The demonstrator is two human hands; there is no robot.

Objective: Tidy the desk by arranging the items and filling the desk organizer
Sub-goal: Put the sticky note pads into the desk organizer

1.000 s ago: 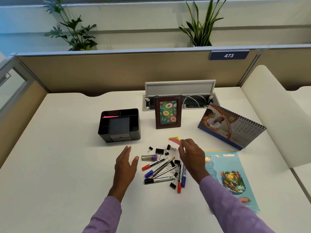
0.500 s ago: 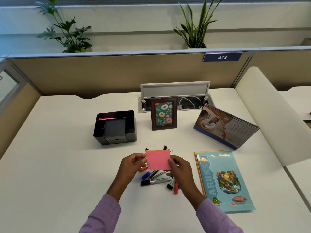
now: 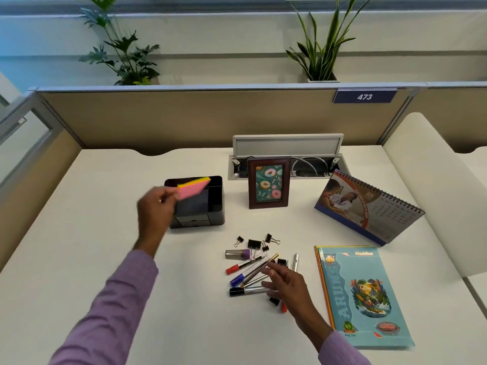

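Note:
My left hand (image 3: 155, 209) holds a pad of pink and yellow sticky notes (image 3: 191, 188) tilted just above the black desk organizer (image 3: 210, 206), which stands left of centre on the white desk. My right hand (image 3: 286, 284) hovers with spread fingers over a loose pile of markers and pens (image 3: 247, 272) at the desk's middle, holding nothing. Several black binder clips (image 3: 254, 243) lie at the far side of that pile. A small clear case with a purple cap (image 3: 237, 254) rests among them.
A brown photo frame (image 3: 268, 183) stands behind the pile. An open cable tray (image 3: 287, 156) sits behind it. At the right stand a spiral desk calendar (image 3: 369, 206) and a blue notebook (image 3: 361, 293) lying flat. A beige partition (image 3: 184, 119) bounds the back.
The sticky note pad, held in both hands over the pens half a second ago, went left and away in my left hand to the organizer. My right hand let go and dropped over the pens.

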